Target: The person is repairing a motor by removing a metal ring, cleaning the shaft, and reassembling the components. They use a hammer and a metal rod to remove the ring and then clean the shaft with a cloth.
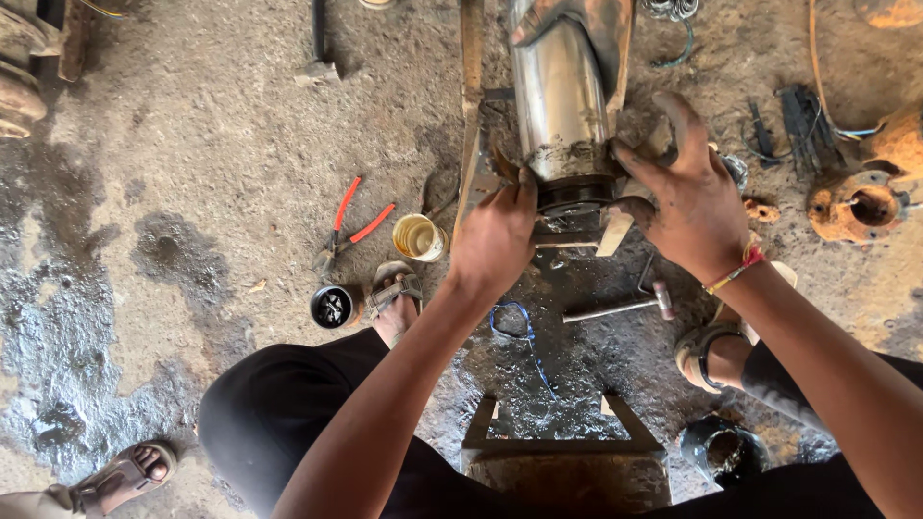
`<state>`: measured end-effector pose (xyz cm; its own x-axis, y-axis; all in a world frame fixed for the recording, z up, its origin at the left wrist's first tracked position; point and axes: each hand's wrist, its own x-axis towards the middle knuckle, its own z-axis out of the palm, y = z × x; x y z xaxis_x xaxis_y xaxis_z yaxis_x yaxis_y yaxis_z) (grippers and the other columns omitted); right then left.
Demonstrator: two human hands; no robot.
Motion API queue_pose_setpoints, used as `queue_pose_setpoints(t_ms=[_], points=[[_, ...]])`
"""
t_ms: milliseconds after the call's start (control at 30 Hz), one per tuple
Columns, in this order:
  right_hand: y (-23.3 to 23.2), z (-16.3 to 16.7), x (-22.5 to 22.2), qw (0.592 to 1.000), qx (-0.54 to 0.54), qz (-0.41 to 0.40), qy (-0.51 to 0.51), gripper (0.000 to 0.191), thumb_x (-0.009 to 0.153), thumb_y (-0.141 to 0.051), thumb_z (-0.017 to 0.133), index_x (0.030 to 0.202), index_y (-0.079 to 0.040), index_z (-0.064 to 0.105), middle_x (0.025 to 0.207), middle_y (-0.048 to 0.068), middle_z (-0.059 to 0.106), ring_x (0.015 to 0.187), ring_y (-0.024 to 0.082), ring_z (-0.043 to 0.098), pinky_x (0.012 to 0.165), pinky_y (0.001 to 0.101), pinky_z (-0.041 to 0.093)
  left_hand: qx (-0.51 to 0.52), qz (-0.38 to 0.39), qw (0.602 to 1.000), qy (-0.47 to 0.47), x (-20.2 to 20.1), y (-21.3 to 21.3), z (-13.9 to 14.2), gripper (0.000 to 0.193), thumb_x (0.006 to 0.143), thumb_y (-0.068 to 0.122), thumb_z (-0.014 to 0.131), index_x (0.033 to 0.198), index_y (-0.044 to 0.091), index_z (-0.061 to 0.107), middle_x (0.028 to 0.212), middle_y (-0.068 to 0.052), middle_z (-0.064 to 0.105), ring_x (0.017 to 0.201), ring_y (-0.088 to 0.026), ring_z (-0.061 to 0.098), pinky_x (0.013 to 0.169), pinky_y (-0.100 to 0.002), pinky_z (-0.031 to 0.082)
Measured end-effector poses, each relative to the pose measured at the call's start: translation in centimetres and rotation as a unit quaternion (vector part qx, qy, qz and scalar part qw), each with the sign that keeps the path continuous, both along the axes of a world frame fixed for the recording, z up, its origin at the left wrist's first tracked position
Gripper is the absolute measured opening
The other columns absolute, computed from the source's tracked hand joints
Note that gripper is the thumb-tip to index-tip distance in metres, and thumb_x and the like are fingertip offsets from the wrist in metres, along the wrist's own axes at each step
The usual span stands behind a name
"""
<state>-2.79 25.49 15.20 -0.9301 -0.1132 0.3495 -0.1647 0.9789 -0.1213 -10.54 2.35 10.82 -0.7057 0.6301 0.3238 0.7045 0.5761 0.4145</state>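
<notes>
On the dirty ground [192, 125] of a workshop, a person squats and works with both hands. That ground is rough grey concrete with dust, dark wet stains and oily patches.

A shiny metal tube [558, 96] lies in the upper middle, resting on a rusty metal frame [473, 144]. Its near end is caked with dark grease. The left hand [495, 235] presses on the left side of that greasy end, with its fingers curled and pushed against the tube. The right hand [687, 197] is on the right side, with its fingers spread wide and bent around the end. A red and yellow thread band [738, 269] sits on the right wrist.

Just below the hands lies a small hammer [620, 306] on the oily floor. A piece of blue wire [519, 327] lies near it. Left of the left hand stands a yellowish plastic cup [419, 237]. Beside the cup lie pliers [348, 231] with red handles. A small black cup [332, 307] of little metal bits sits near the person's sandal [394, 288].

At the right edge sits a rusty orange round part [860, 204] with a hole in the middle. Another person's sandalled foot [130, 473] shows in the bottom left corner.
</notes>
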Motion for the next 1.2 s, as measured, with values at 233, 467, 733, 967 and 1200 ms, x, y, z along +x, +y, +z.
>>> queue_pose_setpoints(t_ms=[233, 467, 733, 967, 1200], points=[[0.3, 0.1, -0.2, 0.999, 0.030, 0.005, -0.019, 0.069, 0.065, -0.013, 0.095, 0.131, -0.016, 0.074, 0.159, 0.014, 0.024, 0.142, 0.038, 0.051, 0.088, 0.0263, 0.064, -0.054, -0.037, 0.997, 0.030, -0.6, -0.4, 0.0, 0.054, 0.079, -0.024, 0.045, 0.131, -0.017, 0.057, 0.098, -0.031, 0.071, 0.063, -0.026, 0.072, 0.050, -0.027, 0.061], [-0.5, 1.1, -0.1, 0.993, -0.012, -0.006, -0.115, 0.107, 0.047, -0.022, 0.102, 0.144, -0.007, 0.059, 0.156, 0.024, 0.010, 0.138, 0.059, 0.038, 0.084, 0.0326, 0.063, -0.090, -0.045, 0.995, -0.027, -0.7, -0.4, 1.5, 0.060, 0.080, -0.025, 0.051, 0.139, -0.017, 0.050, 0.116, -0.034, 0.067, 0.079, -0.032, 0.074, 0.061, -0.026, 0.064], [-0.8, 1.3, -0.1, 0.993, -0.024, 0.005, -0.113, 0.131, 0.038, -0.041, 0.104, 0.153, -0.010, 0.049, 0.156, 0.027, 0.005, 0.138, 0.065, 0.033, 0.099, 0.0477, 0.057, -0.044, -0.023, 0.999, -0.014, 1.8, -0.1, 3.0, 0.125, 0.059, 0.039, 0.095, 0.143, -0.024, 0.028, 0.129, -0.044, 0.050, 0.100, -0.047, 0.067, 0.074, -0.034, 0.063], [-1.3, -1.1, -1.6, 0.996, 0.040, -0.025, 0.073, 0.096, 0.079, -0.061, 0.091, 0.149, -0.008, 0.054, 0.156, 0.019, 0.026, 0.128, 0.042, 0.059, 0.074, 0.0363, 0.061, -0.085, -0.001, 0.996, -0.003, -0.2, 1.1, 2.1, 0.059, 0.086, 0.006, 0.075, 0.131, -0.023, 0.051, 0.098, -0.031, 0.070, 0.061, -0.027, 0.072, 0.048, -0.035, 0.059], [-1.8, 0.2, -1.7, 0.996, 0.058, -0.065, -0.020, 0.097, 0.065, -0.044, 0.091, 0.146, -0.002, 0.058, 0.143, 0.020, 0.030, 0.105, 0.037, 0.061, 0.073, 0.0348, 0.061, -0.053, 0.000, 0.998, 0.024, -0.9, 1.2, 1.9, 0.035, 0.080, 0.003, 0.074, 0.108, -0.013, 0.060, 0.087, -0.024, 0.070, 0.061, -0.030, 0.071, 0.051, -0.035, 0.059]])
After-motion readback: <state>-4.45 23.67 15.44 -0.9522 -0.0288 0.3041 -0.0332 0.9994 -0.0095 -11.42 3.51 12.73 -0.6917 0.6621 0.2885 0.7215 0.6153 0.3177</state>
